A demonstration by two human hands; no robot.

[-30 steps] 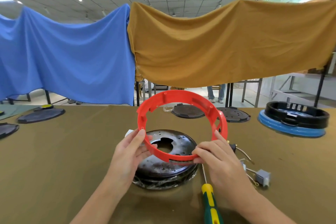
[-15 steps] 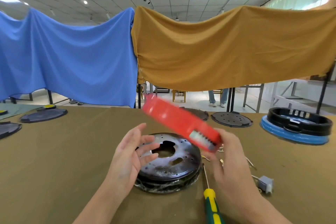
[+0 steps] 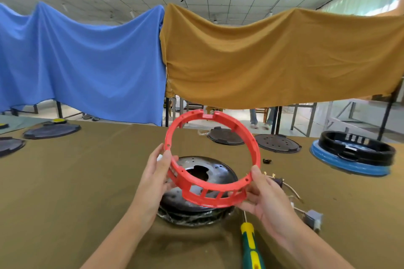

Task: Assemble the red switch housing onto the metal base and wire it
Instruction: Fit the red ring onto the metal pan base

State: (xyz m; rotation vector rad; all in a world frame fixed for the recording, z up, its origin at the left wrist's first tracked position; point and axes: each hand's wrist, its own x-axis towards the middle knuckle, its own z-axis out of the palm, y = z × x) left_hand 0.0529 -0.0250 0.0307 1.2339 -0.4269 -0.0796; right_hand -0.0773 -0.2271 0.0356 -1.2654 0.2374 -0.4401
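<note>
The red switch housing [image 3: 254, 148] is a plastic ring with slots along its near rim. I hold it tilted up in the air above the metal base [image 3: 220, 173], a dark round plate with a central hole and small punched holes. My left hand [image 3: 156, 178] grips the ring's left side. My right hand [image 3: 265, 196] holds its lower right edge. Wires with brass terminals [image 3: 284, 183] and a small grey switch block [image 3: 313, 219] lie on the cloth just right of the base, partly behind my right hand.
A screwdriver with a green and yellow handle [image 3: 250, 244] lies near the front edge. Dark round plates [image 3: 275, 143] rest farther back, with others at far left [image 3: 51, 131]. A black ring on a blue ring [image 3: 352, 157] stands at the right. Blue and ochre cloths hang behind.
Half a second ago only my right hand held the ring, edge-on and blurred, while the left was open. Now both hands hold it, turned so its opening faces me.
</note>
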